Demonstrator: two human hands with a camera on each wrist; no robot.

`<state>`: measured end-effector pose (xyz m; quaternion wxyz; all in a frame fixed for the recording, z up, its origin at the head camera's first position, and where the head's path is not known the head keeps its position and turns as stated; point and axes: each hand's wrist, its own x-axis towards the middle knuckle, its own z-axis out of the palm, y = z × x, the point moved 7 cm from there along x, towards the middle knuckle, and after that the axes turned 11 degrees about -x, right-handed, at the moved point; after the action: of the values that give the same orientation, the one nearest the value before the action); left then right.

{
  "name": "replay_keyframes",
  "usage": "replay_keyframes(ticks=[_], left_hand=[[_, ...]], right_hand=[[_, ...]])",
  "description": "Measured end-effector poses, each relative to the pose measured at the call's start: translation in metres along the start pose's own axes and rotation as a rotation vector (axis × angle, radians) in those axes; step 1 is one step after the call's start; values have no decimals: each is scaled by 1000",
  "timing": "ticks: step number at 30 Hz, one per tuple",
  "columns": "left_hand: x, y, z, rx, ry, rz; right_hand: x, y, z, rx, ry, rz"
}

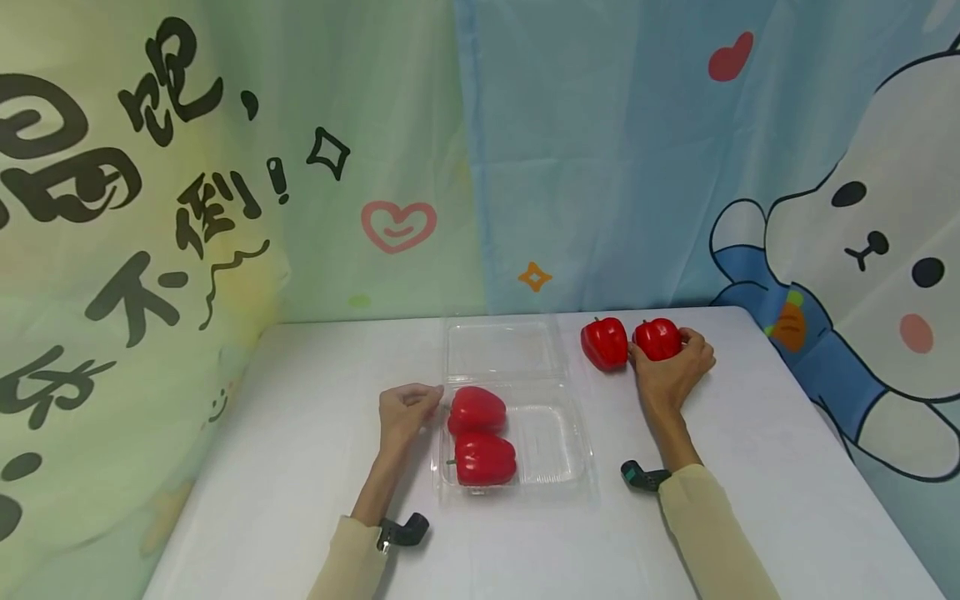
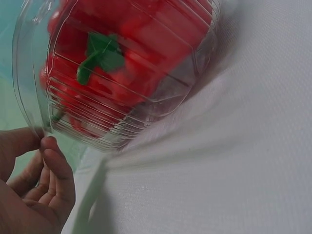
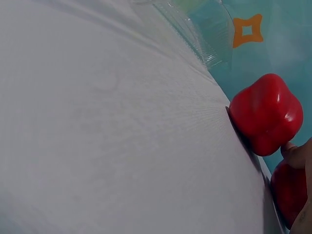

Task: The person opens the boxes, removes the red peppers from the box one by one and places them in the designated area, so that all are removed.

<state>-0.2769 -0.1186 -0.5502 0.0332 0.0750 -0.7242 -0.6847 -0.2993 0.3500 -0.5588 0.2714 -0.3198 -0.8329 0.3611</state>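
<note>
Item 1, nearest: two cream sleeves (image 1: 712, 533) at the bottom edge, each wrist carrying a small black camera mount (image 1: 405, 530).

Item 2: white bench (image 1: 300, 467), matte cloth with a fine weave in the wrist views.

Item 3: clear plastic clamshell box (image 1: 558, 450), hinged, ribbed walls, thin and glossy. Its tray lies at bench centre; its lid (image 1: 502, 350) lies open flat on the far side.

Item 4: two red bell peppers in the tray's left half. Near pepper (image 1: 485, 458) lies on its side, its green stem pointing left. Second pepper (image 1: 476, 409) sits just behind it, touching. Both smooth, glossy, lobed. The left wrist view shows them blurred through the ribbed wall, one green stem visible.

Item 5: left hand (image 1: 405, 412), at the tray's left far corner, just beside the second pepper. Fingers curled; thumb and forefinger (image 2: 51, 146) pinch the tray's thin rim.

Item 6: right hand (image 1: 671, 371), well to the right of the box, past the tray's far right corner. Fingers curl round the loose right pepper (image 1: 657, 338), gripping it from the near side on the bench surface.

Item 7: loose left pepper (image 1: 604, 342), just beside the gripped one, apparently touching it; blocky, four-lobed, shiny red, free of the hand.

Item 8, farthest: hung fabric backdrop (image 1: 600, 150), pale green and blue, printed with hearts, black characters and a cartoon white bear.
</note>
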Motion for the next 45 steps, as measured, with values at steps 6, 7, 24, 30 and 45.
replay_keyframes(ticks=[6, 7, 24, 30, 45], left_hand=[[-1, 1, 0, -1, 0, 2], [-1, 1, 0, 1, 1, 4], [-4, -2, 1, -11, 6, -5], [-3, 0, 1, -7, 5, -3], [-1, 1, 0, 15, 3, 1]], right_hand=[[0, -1, -1, -6, -2, 7], [0, -1, -1, -6, -2, 9], [-3, 0, -9, -9, -6, 5], [-1, -3, -15, -6, 23, -28], [-12, -34, -45, 79, 84, -152]])
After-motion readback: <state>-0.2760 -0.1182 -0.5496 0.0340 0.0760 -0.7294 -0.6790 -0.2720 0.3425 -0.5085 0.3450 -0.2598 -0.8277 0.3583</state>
